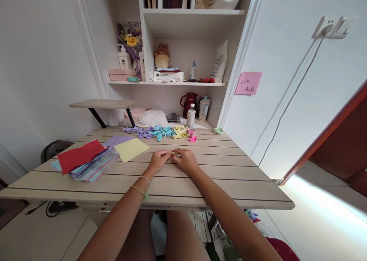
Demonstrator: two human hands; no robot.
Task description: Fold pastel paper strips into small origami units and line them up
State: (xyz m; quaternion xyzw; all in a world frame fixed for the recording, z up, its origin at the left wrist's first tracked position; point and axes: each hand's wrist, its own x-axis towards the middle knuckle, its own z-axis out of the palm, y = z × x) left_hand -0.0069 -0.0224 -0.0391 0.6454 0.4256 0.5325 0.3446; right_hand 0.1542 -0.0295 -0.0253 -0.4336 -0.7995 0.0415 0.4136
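My left hand (158, 161) and my right hand (186, 160) meet over the middle of the table, fingertips pinched together. Between them is a small piece of folded paper (172, 154), yellowish and mostly covered by the fingers. Beyond the hands lies a row of origami pieces: purple ones (143, 132), blue ones (162, 132), yellow ones (180, 132) and pink ones (192, 138). A light green origami piece (218, 130) sits apart to the right. Left of my hands, a yellow paper sheet (131, 149) rests near a fanned stack of coloured paper (96, 164), topped by a red sheet (80, 154).
A small raised wooden shelf (102, 103) stands at the table's back left. Behind the table are a clear bottle (190, 116), a dark red jug (188, 104) and a tumbler (204, 109). A pink note (248, 83) and a plugged-in cable (298, 86) are on the right wall.
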